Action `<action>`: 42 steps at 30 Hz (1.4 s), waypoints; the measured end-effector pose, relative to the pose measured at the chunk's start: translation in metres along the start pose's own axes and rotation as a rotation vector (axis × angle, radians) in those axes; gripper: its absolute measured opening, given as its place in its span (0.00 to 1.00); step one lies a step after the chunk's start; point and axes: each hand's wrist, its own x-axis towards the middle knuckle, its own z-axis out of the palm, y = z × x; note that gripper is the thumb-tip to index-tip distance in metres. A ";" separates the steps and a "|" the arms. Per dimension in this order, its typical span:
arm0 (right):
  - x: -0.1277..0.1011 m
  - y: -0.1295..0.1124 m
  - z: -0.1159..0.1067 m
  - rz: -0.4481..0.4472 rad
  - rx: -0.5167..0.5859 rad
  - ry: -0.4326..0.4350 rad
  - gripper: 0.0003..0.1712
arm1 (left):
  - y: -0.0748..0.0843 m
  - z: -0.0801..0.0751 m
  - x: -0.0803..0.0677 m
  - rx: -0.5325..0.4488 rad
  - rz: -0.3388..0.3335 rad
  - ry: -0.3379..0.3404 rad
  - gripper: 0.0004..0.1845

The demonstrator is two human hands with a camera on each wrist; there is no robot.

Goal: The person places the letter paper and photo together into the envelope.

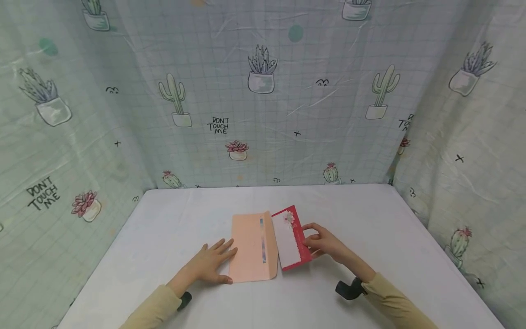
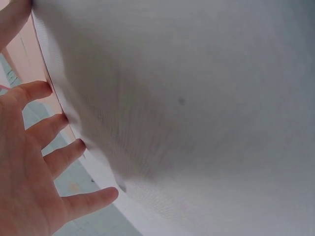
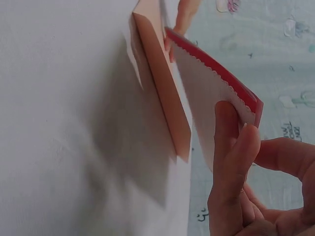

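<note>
A peach envelope (image 1: 246, 246) lies on the white table in the head view, its flap (image 1: 271, 246) spread on the right side. My left hand (image 1: 209, 263) has its fingers spread, with the fingertips at the envelope's left edge; the left wrist view shows the same fingers (image 2: 64, 160) extended along that edge. On the other side, my right hand (image 1: 326, 244) pinches a red and white card (image 1: 287, 242) with a flower on it by its right edge. Seen from the right wrist, the card (image 3: 206, 93) is tilted up above the table, near the envelope flap (image 3: 165, 88).
The white table (image 1: 181, 219) stretches around the envelope on all sides. Behind and at both sides hangs a cloth (image 1: 263, 119) printed with cacti and succulents. A dark strap-on device (image 1: 349, 290) sits at the right wrist, and another (image 1: 186, 300) at the left.
</note>
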 end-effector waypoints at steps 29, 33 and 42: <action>0.013 -0.023 0.046 -0.013 -0.144 0.173 0.28 | 0.000 0.003 -0.001 -0.017 0.000 0.003 0.46; 0.015 -0.025 0.046 -0.021 -0.153 0.156 0.26 | 0.000 0.003 -0.001 -0.020 -0.002 0.006 0.46; 0.019 -0.021 0.045 -0.053 -0.138 0.138 0.24 | -0.001 0.003 0.000 -0.014 -0.014 -0.006 0.47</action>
